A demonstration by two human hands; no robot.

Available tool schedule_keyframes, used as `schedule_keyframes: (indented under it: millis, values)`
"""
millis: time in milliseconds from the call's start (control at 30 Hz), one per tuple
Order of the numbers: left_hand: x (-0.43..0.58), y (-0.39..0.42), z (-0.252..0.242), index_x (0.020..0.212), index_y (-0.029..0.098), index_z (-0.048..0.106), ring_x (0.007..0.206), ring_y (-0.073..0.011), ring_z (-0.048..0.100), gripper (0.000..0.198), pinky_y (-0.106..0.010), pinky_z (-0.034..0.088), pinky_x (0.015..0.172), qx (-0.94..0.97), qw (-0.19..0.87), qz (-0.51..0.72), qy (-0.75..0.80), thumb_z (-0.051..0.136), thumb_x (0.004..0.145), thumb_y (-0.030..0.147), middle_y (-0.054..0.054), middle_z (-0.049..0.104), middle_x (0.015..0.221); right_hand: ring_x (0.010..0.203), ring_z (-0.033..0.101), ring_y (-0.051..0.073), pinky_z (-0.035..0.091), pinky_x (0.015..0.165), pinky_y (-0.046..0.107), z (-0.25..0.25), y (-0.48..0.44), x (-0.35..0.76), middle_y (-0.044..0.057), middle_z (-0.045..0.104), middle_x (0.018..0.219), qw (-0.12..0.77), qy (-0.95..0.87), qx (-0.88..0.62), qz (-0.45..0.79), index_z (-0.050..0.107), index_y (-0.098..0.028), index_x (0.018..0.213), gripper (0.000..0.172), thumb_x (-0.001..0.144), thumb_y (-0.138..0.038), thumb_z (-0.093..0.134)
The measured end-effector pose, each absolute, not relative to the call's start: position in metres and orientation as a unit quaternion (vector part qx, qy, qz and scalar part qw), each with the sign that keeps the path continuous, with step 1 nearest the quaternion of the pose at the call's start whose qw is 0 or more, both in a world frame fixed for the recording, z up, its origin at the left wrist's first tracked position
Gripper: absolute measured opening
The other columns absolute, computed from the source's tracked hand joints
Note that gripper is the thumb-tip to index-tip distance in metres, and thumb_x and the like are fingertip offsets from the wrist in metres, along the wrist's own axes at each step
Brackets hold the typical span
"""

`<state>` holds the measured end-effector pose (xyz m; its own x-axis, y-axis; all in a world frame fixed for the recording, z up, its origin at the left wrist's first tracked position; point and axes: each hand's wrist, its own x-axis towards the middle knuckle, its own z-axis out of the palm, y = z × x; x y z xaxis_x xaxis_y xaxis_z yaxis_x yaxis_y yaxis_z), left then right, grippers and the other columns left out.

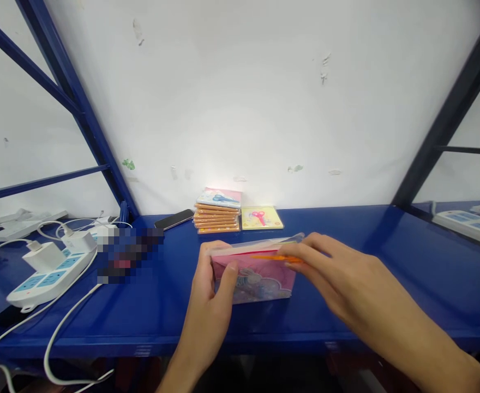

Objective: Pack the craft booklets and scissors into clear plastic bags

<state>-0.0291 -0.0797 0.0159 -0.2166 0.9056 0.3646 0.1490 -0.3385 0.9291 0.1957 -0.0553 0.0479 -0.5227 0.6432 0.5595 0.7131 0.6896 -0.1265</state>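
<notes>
My left hand (214,286) grips the left end of a pink packet (260,281) in clear plastic, thumb on the front and fingers behind. The packet is tilted up over the blue table, its upper edge showing layers of paper and plastic. At its top right corner, my right hand (338,273) pinches thin orange scissors (275,257), pointing left along the upper edge. Their handles are mostly hidden by my fingers. Whether the scissors lie inside the plastic or just in front of it, I cannot tell.
Behind the packet stand a stack of booklets (217,218) and a yellow booklet (261,217) picturing pink scissors. A black phone (174,219) lies left of them. A white power strip (55,273) with plugs and cables occupies the left side. Blue metal posts (88,125) frame the table (387,240).
</notes>
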Motion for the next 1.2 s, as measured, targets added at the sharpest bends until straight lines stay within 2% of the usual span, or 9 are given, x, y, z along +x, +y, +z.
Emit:
schedule_keyframes:
  millis: [133,333,500,633,833,967,1067,1133,1200]
  values:
    - [-0.023,-0.084,0.019,0.107,0.024,0.06,0.093,-0.0182,0.058,0.015,-0.025,0.045,0.079,0.53,0.314,0.619,0.487,0.057,0.096,0.034,0.0,0.061,0.101,0.08,0.073,0.019,0.056,0.065,0.027,0.048,-0.055,0.196,0.001,0.074,0.11,0.355,-0.851,-0.386,-0.026,0.058,-0.033,0.131,0.029,0.103,-0.03,0.053]
    - [-0.02,-0.086,0.02,0.106,0.025,0.059,0.09,-0.0178,0.057,0.015,-0.025,0.046,0.077,0.528,0.32,0.613,0.493,0.057,0.096,0.036,0.001,0.059,0.1,0.081,0.072,0.017,0.055,0.071,0.024,0.052,-0.057,0.199,-0.003,0.075,0.102,0.376,-0.858,-0.348,0.026,0.064,-0.033,0.114,0.014,0.101,-0.032,0.059]
    - [-0.02,-0.087,0.022,0.106,0.025,0.06,0.092,-0.0184,0.056,0.015,-0.025,0.046,0.079,0.531,0.32,0.613,0.491,0.057,0.096,0.036,0.0,0.058,0.102,0.082,0.071,0.017,0.053,0.074,0.026,0.053,-0.056,0.196,-0.003,0.074,0.108,0.395,-0.843,-0.365,0.006,0.059,-0.036,0.128,0.028,0.1,-0.028,0.061]
    - [-0.019,-0.087,0.021,0.107,0.025,0.06,0.092,-0.0188,0.057,0.016,-0.026,0.046,0.079,0.529,0.323,0.617,0.484,0.057,0.096,0.036,0.0,0.059,0.102,0.078,0.067,0.016,0.05,0.069,0.027,0.055,-0.058,0.193,-0.003,0.073,0.101,0.378,-0.854,-0.357,-0.009,0.059,-0.037,0.129,0.029,0.104,-0.023,0.053]
    - [-0.019,-0.088,0.021,0.107,0.023,0.059,0.093,-0.0167,0.056,0.014,-0.024,0.045,0.08,0.538,0.327,0.613,0.478,0.054,0.099,0.034,0.001,0.058,0.101,0.097,0.07,0.015,0.052,0.081,0.026,0.051,-0.055,0.185,-0.003,0.072,0.117,0.367,-0.873,-0.319,0.031,0.059,-0.037,0.133,0.035,0.106,-0.018,0.048]
    - [-0.022,-0.088,0.019,0.108,0.023,0.058,0.093,-0.0159,0.055,0.015,-0.023,0.045,0.08,0.546,0.337,0.609,0.465,0.053,0.1,0.035,0.001,0.057,0.1,0.101,0.069,0.013,0.052,0.084,0.024,0.05,-0.055,0.179,-0.004,0.07,0.123,0.359,-0.88,-0.308,0.046,0.06,-0.037,0.132,0.033,0.106,-0.021,0.049]
    - [-0.025,-0.084,0.017,0.112,0.023,0.056,0.095,-0.0167,0.057,0.018,-0.024,0.047,0.081,0.557,0.358,0.605,0.442,0.059,0.097,0.034,0.001,0.058,0.103,0.093,0.069,0.013,0.053,0.077,0.024,0.052,-0.055,0.178,-0.003,0.07,0.119,0.389,-0.861,-0.326,0.029,0.062,-0.036,0.13,0.03,0.104,-0.023,0.054]
    - [-0.029,-0.079,0.015,0.112,0.023,0.056,0.095,-0.0175,0.06,0.021,-0.024,0.049,0.081,0.562,0.357,0.602,0.439,0.063,0.095,0.033,0.0,0.061,0.103,0.088,0.067,0.016,0.053,0.072,0.028,0.052,-0.051,0.181,0.0,0.068,0.117,0.408,-0.839,-0.358,-0.017,0.064,-0.035,0.128,0.028,0.101,-0.03,0.061]
    - [-0.035,-0.073,0.014,0.109,0.022,0.057,0.087,-0.0168,0.062,0.023,-0.024,0.05,0.074,0.557,0.364,0.596,0.45,0.067,0.092,0.033,0.0,0.063,0.096,0.097,0.065,0.022,0.054,0.077,0.034,0.051,-0.041,0.187,0.005,0.063,0.123,0.416,-0.817,-0.393,-0.062,0.064,-0.035,0.13,0.035,0.095,-0.04,0.067]
